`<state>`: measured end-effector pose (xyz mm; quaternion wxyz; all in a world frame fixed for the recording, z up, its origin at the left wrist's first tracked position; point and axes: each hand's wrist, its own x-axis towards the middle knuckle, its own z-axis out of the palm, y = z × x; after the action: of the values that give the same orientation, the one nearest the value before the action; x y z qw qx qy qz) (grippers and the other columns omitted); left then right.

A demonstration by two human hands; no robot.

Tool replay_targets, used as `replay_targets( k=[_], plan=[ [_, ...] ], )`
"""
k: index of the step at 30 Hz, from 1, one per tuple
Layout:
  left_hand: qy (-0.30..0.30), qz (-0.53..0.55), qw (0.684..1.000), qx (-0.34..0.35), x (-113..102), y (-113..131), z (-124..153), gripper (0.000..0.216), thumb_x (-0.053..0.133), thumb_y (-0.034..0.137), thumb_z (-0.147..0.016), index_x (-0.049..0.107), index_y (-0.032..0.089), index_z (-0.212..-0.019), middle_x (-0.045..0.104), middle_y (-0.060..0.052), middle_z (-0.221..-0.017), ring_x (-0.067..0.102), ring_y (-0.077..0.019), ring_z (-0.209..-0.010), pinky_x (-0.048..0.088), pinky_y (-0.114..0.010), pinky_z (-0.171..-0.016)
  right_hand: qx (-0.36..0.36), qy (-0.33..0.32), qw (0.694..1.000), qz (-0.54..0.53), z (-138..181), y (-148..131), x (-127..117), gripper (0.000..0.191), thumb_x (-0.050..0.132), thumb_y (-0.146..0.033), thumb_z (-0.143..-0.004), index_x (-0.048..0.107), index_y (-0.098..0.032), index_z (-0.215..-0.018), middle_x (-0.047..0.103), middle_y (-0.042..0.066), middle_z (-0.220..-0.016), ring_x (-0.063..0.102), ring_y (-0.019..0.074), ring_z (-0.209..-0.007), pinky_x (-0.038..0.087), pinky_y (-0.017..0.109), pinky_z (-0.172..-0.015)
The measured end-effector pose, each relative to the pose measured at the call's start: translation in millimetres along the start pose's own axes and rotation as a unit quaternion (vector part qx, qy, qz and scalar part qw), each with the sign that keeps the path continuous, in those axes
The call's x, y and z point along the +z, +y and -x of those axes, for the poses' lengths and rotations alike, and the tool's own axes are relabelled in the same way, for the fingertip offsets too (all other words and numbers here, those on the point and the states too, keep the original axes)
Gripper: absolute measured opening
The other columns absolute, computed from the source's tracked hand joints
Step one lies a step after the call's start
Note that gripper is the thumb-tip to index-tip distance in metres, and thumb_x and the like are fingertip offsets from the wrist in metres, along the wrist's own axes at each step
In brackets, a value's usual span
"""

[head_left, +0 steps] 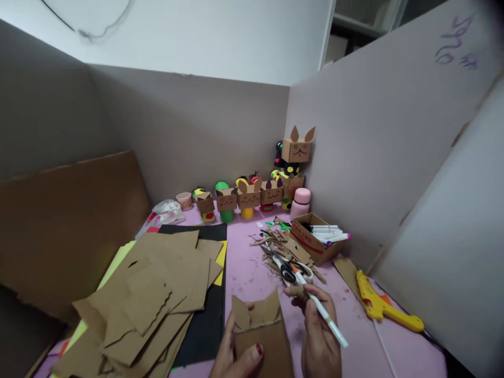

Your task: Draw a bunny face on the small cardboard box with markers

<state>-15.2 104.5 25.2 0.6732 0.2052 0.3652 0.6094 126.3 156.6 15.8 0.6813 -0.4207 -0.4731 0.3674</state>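
Note:
My left hand (232, 353) is closed round a small cardboard box figure (262, 336) with two pointed ears, thumb on its front face. Just right of it, my right hand (317, 336) grips a white marker pen (326, 317) and pinches a small brown cardboard piece (298, 292) at its fingertips. Both hands are low at the near edge of the pink table (248, 268). Scissors (289, 268) lie just beyond my right hand among cardboard scraps.
A pile of cut cardboard sheets (157, 294) lies on black and yellow paper at left. A yellow glue gun (380, 304) lies at right. A cardboard box of markers (318, 239) and a row of finished box figures (248, 197) stand near the grey partition walls.

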Motion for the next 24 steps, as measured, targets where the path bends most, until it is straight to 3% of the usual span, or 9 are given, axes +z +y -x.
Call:
replay_targets(
  k=[4,9,15,20,24],
  plan=[
    [0.009,0.012,1.000,-0.005,-0.3,-4.4,0.2,0.106,0.087,0.037,-0.057,0.029,0.026,-0.145,0.062,-0.016,-0.132,0.056,-0.0392,-0.121,0.042,-0.048,-0.102,0.023,0.028,0.999,0.041,12.8,-12.8,7.0,0.038,0.045,-0.058,-0.092,0.053,-0.026,-0.110,0.067,0.004,-0.101,0.058,0.0235,-0.105,0.041,0.038,-0.092],
    [0.047,0.021,0.998,-0.038,4.3,-2.1,4.1,0.107,0.084,0.035,-0.061,0.023,0.029,-0.147,0.063,-0.015,-0.132,0.058,-0.0373,-0.120,0.044,-0.047,-0.100,0.094,0.002,0.996,0.009,24.9,-30.5,14.9,0.039,0.053,-0.058,-0.088,0.052,-0.027,-0.113,0.067,0.004,-0.103,0.065,0.0230,-0.095,0.050,0.030,-0.074],
    [0.053,0.000,0.998,-0.022,8.9,-3.9,4.9,0.090,0.084,0.037,-0.060,0.042,0.032,-0.139,0.061,-0.012,-0.135,0.057,-0.0368,-0.120,0.046,-0.048,-0.098,0.129,-0.020,0.989,-0.071,29.3,-25.6,17.9,0.042,0.064,-0.049,-0.083,0.048,-0.027,-0.115,0.069,0.007,-0.104,0.069,0.0226,-0.088,0.056,0.031,-0.070],
    [0.062,-0.093,0.993,0.042,5.8,-4.0,1.0,0.062,0.084,0.043,-0.058,0.066,0.028,-0.115,0.061,-0.009,-0.135,0.051,-0.0386,-0.127,0.045,-0.049,-0.099,0.127,-0.016,0.991,-0.046,31.6,-18.8,16.9,0.040,0.066,-0.045,-0.082,0.051,-0.025,-0.113,0.070,0.008,-0.101,0.070,0.0227,-0.085,0.057,0.031,-0.070],
    [0.069,-0.121,0.988,0.060,4.9,-2.4,0.5,0.051,0.084,0.042,-0.057,0.071,0.029,-0.104,0.062,-0.006,-0.134,0.048,-0.0394,-0.129,0.045,-0.050,-0.099,0.117,-0.019,0.992,-0.033,33.2,-17.0,14.8,0.040,0.065,-0.045,-0.083,0.051,-0.024,-0.114,0.069,0.009,-0.101,0.069,0.0228,-0.085,0.058,0.031,-0.070]
  ],
)
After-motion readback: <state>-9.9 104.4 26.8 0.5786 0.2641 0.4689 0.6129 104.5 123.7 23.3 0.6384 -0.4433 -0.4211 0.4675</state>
